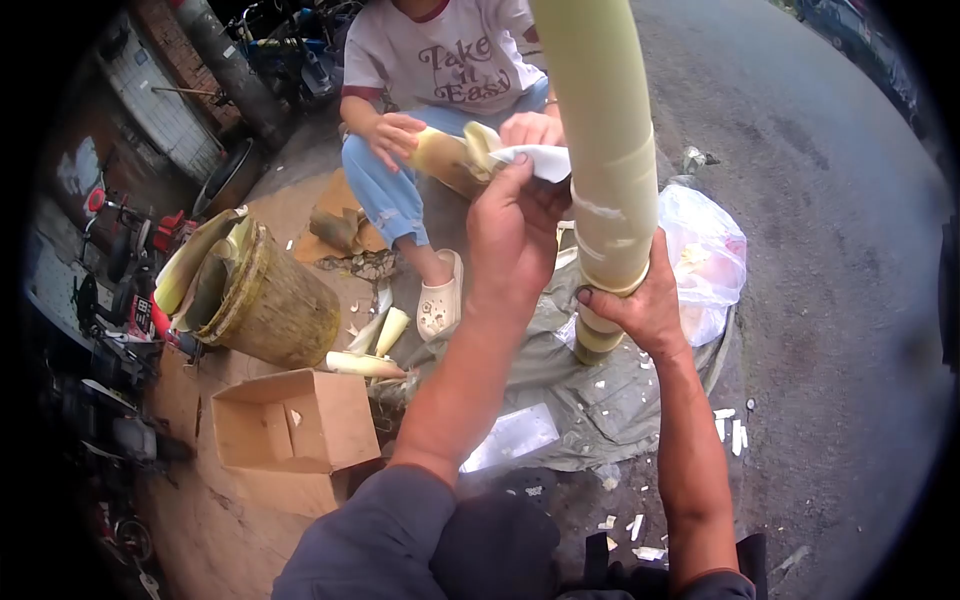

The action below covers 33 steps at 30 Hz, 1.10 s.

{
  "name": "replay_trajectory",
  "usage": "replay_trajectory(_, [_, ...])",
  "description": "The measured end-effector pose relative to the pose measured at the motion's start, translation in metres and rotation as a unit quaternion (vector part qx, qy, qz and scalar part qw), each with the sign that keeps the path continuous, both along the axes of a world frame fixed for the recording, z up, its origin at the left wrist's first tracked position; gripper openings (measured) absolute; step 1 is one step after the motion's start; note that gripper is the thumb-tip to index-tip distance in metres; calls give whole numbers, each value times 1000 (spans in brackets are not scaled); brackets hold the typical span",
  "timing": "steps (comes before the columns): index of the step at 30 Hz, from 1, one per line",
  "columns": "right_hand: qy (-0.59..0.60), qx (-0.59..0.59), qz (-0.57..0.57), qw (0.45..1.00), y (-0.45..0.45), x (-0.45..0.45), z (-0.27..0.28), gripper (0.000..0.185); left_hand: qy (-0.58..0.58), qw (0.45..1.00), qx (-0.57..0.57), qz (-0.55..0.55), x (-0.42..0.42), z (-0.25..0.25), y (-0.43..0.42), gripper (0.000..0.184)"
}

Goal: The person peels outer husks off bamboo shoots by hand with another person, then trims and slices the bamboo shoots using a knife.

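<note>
A thick, pale green bamboo stalk (602, 130) stands nearly upright in front of me, its top out of the frame. My right hand (645, 300) is wrapped around its lower part, just below a joint, thumb across the front. My left hand (515, 230) is closed beside the stalk, its thumb pressed on a flat white piece (540, 161) whose kind I cannot make out. Another person (450, 60) sits opposite, hands on a brownish, partly peeled shoot piece (448, 160) close to my left hand.
A dirty bucket (280, 300) full of husks stands at left, near an open cardboard box (300, 425) and pale shoot pieces (370, 350). A grey tarp (600, 420) and clear tray (512, 437) lie below. A plastic bag (705, 250) sits right, by the road (830, 300).
</note>
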State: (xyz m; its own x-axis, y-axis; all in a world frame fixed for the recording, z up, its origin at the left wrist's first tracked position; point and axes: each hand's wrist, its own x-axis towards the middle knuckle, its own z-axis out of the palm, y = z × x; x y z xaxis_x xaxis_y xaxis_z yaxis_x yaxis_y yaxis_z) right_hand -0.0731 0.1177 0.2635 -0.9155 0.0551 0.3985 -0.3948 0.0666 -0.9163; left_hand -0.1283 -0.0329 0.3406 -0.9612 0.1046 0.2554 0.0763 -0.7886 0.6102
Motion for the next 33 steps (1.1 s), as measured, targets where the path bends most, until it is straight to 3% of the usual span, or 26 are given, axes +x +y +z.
replay_trajectory(6, [7,35,23,999,-3,0,1,94,-9,998,56,31,-28,-2,-5,26])
replay_trajectory(10, [-24,19,35,999,16,-1,-19,96,-145,978,73,131,-66,-24,-26,29])
replay_trajectory(13, [14,29,11,999,46,7,-23,84,-209,971,-51,103,-58,-94,-35,28])
replay_trajectory(14, [13,9,-27,1000,52,12,-25,77,-185,964,-162,104,-37,-121,-37,26])
replay_trajectory(18, [63,-18,-153,986,76,22,-29,66,-75,848,-514,106,65,-241,-79,32])
replay_trajectory(21, [28,31,-83,996,139,33,-7,74,18,650,-754,92,155,-278,-138,41])
replay_trajectory(24, [-65,98,-15,993,175,55,45,86,101,488,-866,44,214,-281,-186,51])
replay_trajectory(28, [-227,210,-38,950,181,105,55,92,93,420,-900,-71,247,-281,-213,58])
replay_trajectory(33, [-405,281,-67,867,181,175,-7,88,67,361,-923,-118,257,-302,-199,64])
